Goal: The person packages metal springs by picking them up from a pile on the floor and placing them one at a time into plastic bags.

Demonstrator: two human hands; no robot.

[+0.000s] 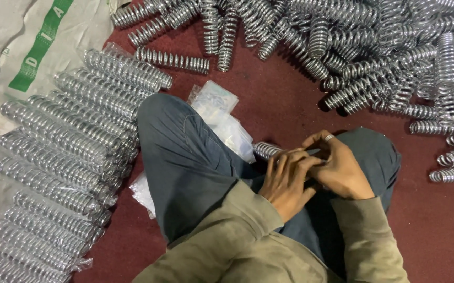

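Hands meet over our lap: our left hand (288, 181) and right hand (337, 167) both close around one spring (267, 150), whose coiled end sticks out leftward past the left fingers (the rest hidden). Bagged springs (69, 141) lie stacked at our left, loose ones (374, 57) ahead.

The person's bent knee (185, 157) sits on the floor (284, 99). Left of the knee lie the bagged springs (69, 141) in stacked rows, with a sack (33, 47) beyond them at the far left. Behind the knee, to the right, spreads the loose spring heap (353, 47). Just beside the knee, on its right, lie the empty bags (222, 115). Right of those, one spring (266, 150) lies between both hands (316, 170).
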